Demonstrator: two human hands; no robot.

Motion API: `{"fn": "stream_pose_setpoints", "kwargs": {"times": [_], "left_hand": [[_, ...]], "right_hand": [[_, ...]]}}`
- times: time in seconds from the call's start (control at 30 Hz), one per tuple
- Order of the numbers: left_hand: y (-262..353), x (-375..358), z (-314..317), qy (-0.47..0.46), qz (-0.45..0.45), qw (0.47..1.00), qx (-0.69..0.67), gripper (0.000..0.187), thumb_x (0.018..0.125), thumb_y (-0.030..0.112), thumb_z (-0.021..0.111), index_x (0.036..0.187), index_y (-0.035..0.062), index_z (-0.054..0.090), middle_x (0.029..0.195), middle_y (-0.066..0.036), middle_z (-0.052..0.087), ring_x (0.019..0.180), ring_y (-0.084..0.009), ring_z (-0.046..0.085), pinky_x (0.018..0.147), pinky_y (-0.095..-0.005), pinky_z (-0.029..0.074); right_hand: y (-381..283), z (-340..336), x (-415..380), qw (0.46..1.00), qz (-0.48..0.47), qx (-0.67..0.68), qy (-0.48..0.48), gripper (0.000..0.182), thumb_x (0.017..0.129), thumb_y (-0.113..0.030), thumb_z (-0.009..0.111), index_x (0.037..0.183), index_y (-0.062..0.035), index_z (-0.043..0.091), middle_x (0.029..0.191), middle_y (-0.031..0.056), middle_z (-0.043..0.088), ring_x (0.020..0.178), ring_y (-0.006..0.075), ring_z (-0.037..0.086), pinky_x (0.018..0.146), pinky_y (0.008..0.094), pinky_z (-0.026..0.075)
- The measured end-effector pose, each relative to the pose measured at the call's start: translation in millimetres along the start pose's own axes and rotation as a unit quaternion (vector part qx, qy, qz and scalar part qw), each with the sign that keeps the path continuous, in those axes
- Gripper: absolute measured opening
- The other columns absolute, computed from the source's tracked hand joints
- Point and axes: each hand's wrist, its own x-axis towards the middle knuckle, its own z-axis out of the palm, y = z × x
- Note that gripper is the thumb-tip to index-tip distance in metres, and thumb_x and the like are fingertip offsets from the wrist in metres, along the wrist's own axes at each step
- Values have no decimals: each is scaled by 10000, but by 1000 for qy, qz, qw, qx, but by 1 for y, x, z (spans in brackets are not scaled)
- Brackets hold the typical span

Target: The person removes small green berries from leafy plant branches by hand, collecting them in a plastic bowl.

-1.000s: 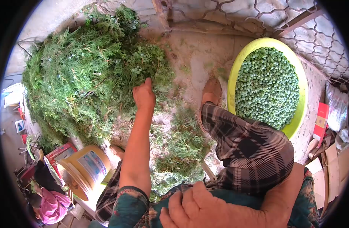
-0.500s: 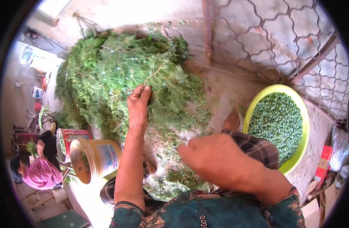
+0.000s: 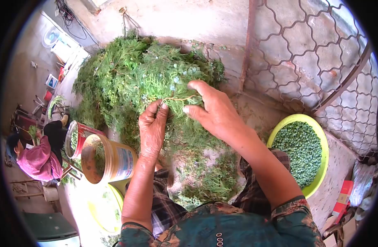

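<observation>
My left hand (image 3: 153, 123) pinches the thin brown stem of a green conifer sprig (image 3: 180, 99) between thumb and forefinger. The sprig stretches to the right, over the big heap of cut branches (image 3: 115, 78). At its far end is my right hand (image 3: 215, 109), thumb and fingers apart on either side of the foliage, the other fingers partly hidden. Small pale blue-green berries (image 3: 176, 80) show among the greenery just past my fingertips. To my right stands a yellow-green basin (image 3: 325, 158) filled with green berries (image 3: 299, 150).
On the left a tan bucket (image 3: 124, 160) lies tilted beside a red bucket (image 3: 74, 140), with a yellow-green tub (image 3: 120, 197) below. A person in pink (image 3: 41, 160) sits farther left. Wire mesh (image 3: 300, 49) leans at the upper right. Loose clippings (image 3: 211, 181) cover the floor between my legs.
My right hand has moved up and forward from near my lap to the sprig, and its fingers have spread. My left hand keeps its pinch on the stem. The view has shifted slightly.
</observation>
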Motion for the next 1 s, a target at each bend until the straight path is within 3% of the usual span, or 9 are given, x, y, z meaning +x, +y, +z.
{"fn": "stream_pose_setpoints", "kwargs": {"times": [0.07,0.23,0.3,0.37,0.53,0.6,0.77,0.93,1.0], "left_hand": [[-13,-5,-2,33,28,996,76,183,888,126,569,1006,-7,611,756,-2,592,698,-58,492,649,-227,431],[-20,-10,-6,11,194,913,360,143,843,24,530,975,-16,566,907,-171,614,848,-250,604,796,-332,451],[-32,-12,-2,-3,192,926,326,147,841,-12,481,970,6,550,900,-112,608,833,-190,580,826,-310,429],[-36,-11,2,-86,-3,995,-47,212,826,-50,439,987,35,546,872,-42,580,789,-144,543,830,-302,418],[-6,-13,9,-80,-177,964,-182,235,836,96,477,1054,21,523,894,-20,518,872,-86,459,818,-246,374],[-9,-13,8,-105,-174,966,-161,260,819,70,483,1073,31,526,891,-4,528,836,-81,471,796,-239,385],[-28,-15,9,-199,-91,973,-66,196,852,29,574,1045,56,590,874,16,592,803,-66,522,747,-209,417],[-15,-20,19,-141,-93,979,-117,114,889,88,556,971,46,623,793,18,597,739,-68,535,726,-238,462],[-10,-19,18,-96,-114,977,-152,114,889,106,555,954,38,619,720,25,557,648,-64,501,683,-256,479]], "right_hand": [[2,3,3,993,24,100,-58,306,807,-134,646,1050,14,533,769,151,562,633,177,520,600,311,437],[9,16,-6,982,37,151,-106,155,855,-108,589,942,15,555,641,97,502,508,108,429,490,263,383],[9,22,-6,979,42,141,-139,137,866,-107,574,924,16,553,652,85,507,502,98,442,484,257,385],[6,28,-4,960,85,222,-148,146,833,-104,576,920,9,544,660,190,530,537,275,502,532,347,419],[13,33,-2,930,178,282,-157,141,869,-109,534,909,24,556,590,107,535,470,156,501,455,286,411],[16,31,-2,914,207,318,-146,162,896,-113,506,886,40,557,569,30,507,439,70,475,393,229,387],[17,22,-4,897,215,353,-156,159,902,-114,502,888,34,558,574,21,499,445,68,467,392,226,375],[17,17,2,905,215,346,-121,137,888,-96,509,901,29,563,601,23,515,466,67,470,406,221,375],[24,18,3,984,57,165,-26,137,871,-72,495,932,26,570,596,24,520,494,70,481,430,218,383]]}}
